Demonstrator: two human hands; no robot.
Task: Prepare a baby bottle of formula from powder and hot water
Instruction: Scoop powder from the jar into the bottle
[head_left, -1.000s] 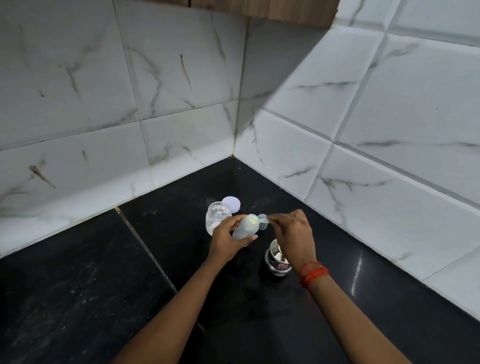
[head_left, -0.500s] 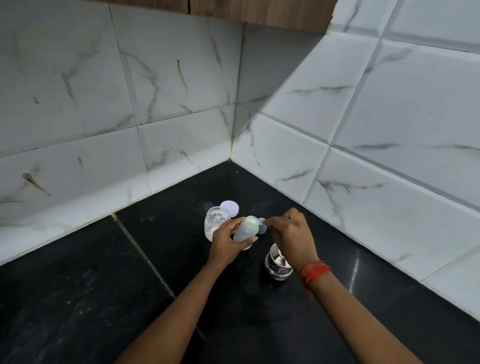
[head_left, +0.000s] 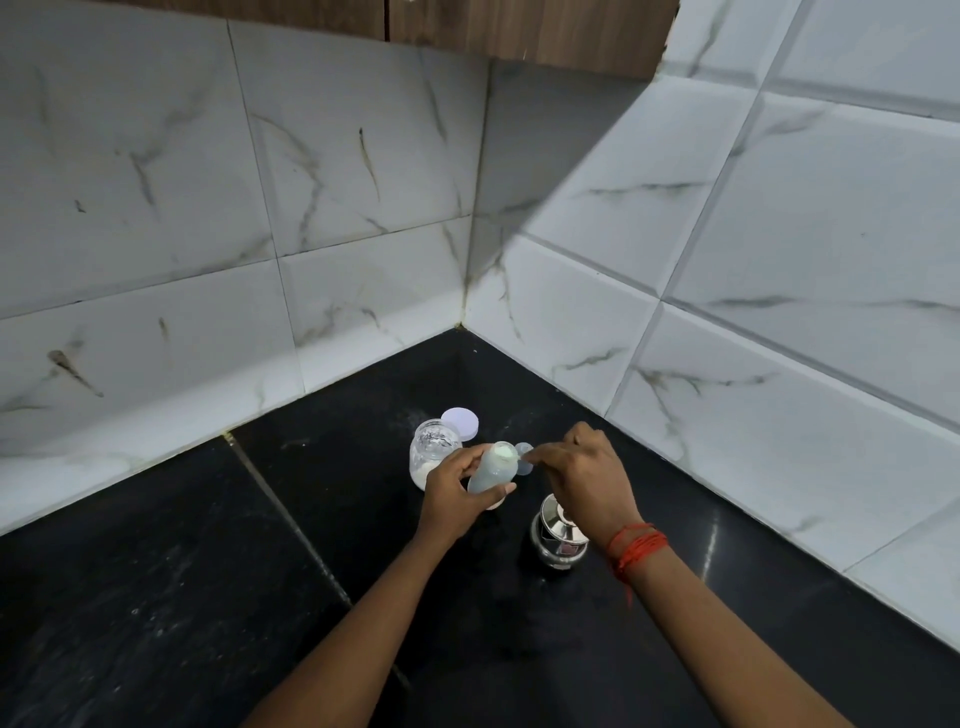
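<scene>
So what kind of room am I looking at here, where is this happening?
Most likely a home kitchen corner: a black stone countertop meets marble-look wall tiles, with wooden cabinets overhead. On the counter stand an open jar of white powder and a small steel pot.

Two hands: left hand (head_left: 451, 496), right hand (head_left: 587, 480). One baby bottle (head_left: 492, 467), open-topped, w/ whitish contents. One small pale scoop (head_left: 523, 457) at its mouth. One glass jar (head_left: 432, 457) approx. half full of white powder. One round lilac lid (head_left: 460, 423). One steel pot (head_left: 558, 535). One red thread wristband (head_left: 635, 546). One black desk (head_left: 156, 597).
</scene>
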